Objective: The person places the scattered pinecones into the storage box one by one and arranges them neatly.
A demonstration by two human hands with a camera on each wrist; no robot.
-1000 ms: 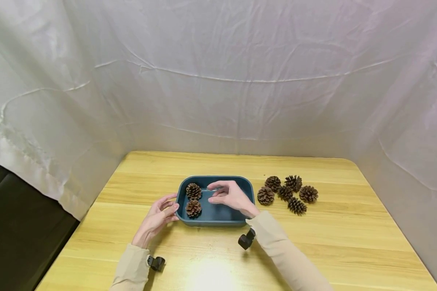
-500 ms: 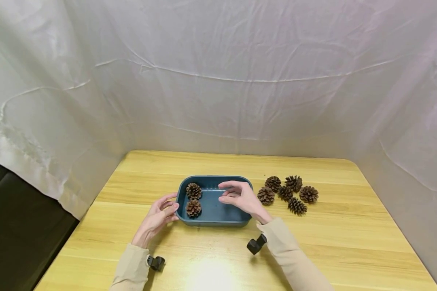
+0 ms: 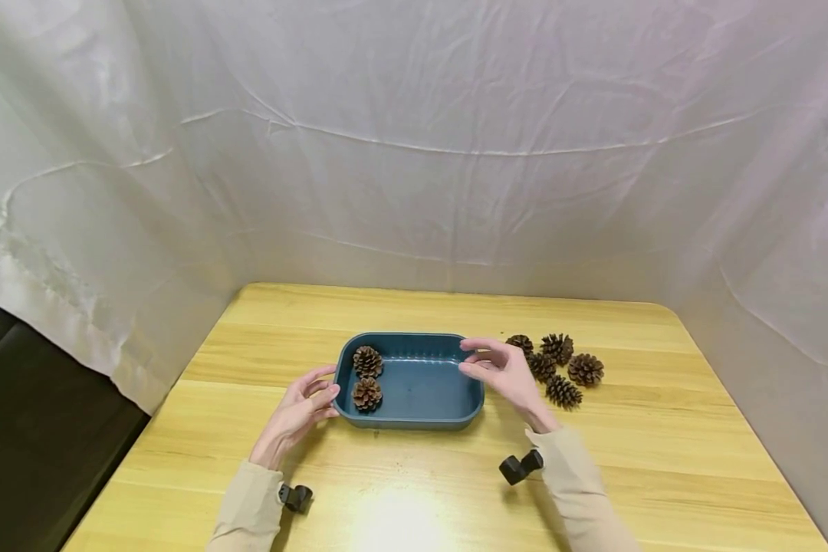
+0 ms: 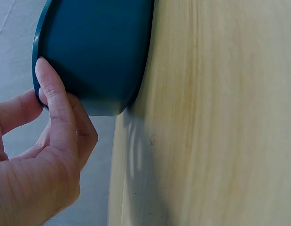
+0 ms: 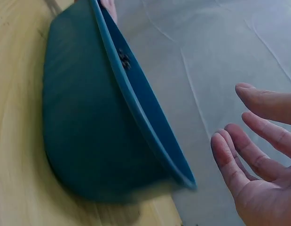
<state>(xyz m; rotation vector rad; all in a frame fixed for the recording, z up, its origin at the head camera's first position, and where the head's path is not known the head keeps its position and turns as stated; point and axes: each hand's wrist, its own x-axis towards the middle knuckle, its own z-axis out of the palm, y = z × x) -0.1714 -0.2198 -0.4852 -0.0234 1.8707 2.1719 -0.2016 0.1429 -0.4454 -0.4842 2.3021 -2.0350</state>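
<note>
A dark blue rectangular tub (image 3: 421, 395) with rounded corners sits on the table. Inside, along its left end, lie two brown pine cones, a rear one (image 3: 367, 362) and a front one (image 3: 366, 395). My left hand (image 3: 295, 418) grips the tub's left end; in the left wrist view its thumb and fingers pinch the rim (image 4: 36, 40). Over the tub's right end hovers my right hand (image 3: 507, 376), fingers loosely bent and holding nothing. In the right wrist view the same hand (image 5: 260, 165) appears apart from the tub wall (image 5: 84, 108).
To the right of the tub, several loose pine cones (image 3: 585, 369) lie clustered on the wooden table (image 3: 662, 460). My right hand partly covers the cluster's left side. Pale curtains (image 3: 414, 192) hang behind and beside the table.
My right hand has moved right, from over the tub's middle to its right edge near the loose pine cones. The left hand and the tub stay in place.
</note>
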